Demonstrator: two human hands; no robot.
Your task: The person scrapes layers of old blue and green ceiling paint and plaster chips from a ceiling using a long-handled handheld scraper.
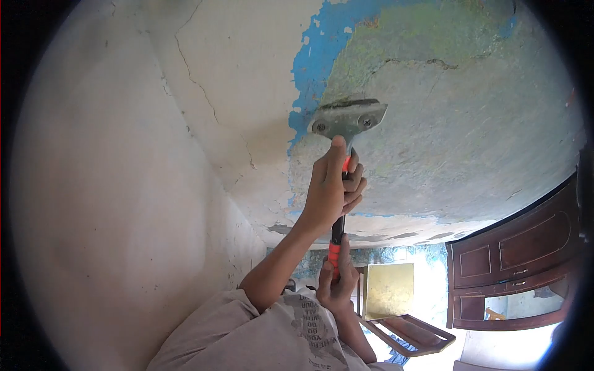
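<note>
A long-handled scraper (pixel 349 119) with a wide metal head, two screws and a black and red handle lies against the wall. My left hand (pixel 328 185) grips it just below the head, thumb stretched up along the neck and fingers wrapped round. Lower down, my right hand (pixel 338 287) is closed round the red grip at the handle's end. The blade edge rests at the border between blue paint (pixel 312 62) and a bare grey-green patch (pixel 433 123). Cream paint (pixel 247 68), cracked in places, covers the wall to the left.
Another pale wall (pixel 111 204) meets this one at a corner on the left. At the lower right are a wooden chair (pixel 411 334), a yellowish panel (pixel 390 290) and a dark brown wooden cabinet (pixel 513 253). Bright light comes from behind them.
</note>
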